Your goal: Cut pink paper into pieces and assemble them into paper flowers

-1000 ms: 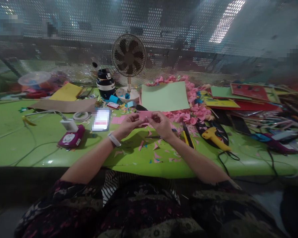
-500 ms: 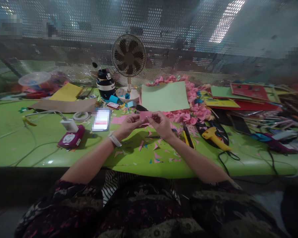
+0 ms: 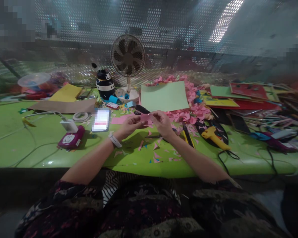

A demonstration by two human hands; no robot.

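Both hands meet over the green table (image 3: 27,145) and pinch a small pink piece of paper (image 3: 146,117) between them. My left hand (image 3: 130,126), with a white watch on its wrist, grips the paper's left end with closed fingers. My right hand (image 3: 162,122) grips its right end the same way. The paper is held a little above the tabletop, and fingers hide part of it. Pink and blue paper scraps (image 3: 156,150) lie scattered below the hands.
A light green sheet (image 3: 164,96) lies over a heap of pink paper flowers (image 3: 191,110). A small fan (image 3: 128,61), a dark bottle (image 3: 105,84), a phone (image 3: 101,119), a magenta power strip (image 3: 71,138), a yellow glue gun (image 3: 215,136) and stacked coloured card (image 3: 248,96) surround them.
The pink paper looks narrower now, and the two hands have drawn slightly closer together on it. The view has shifted very little.
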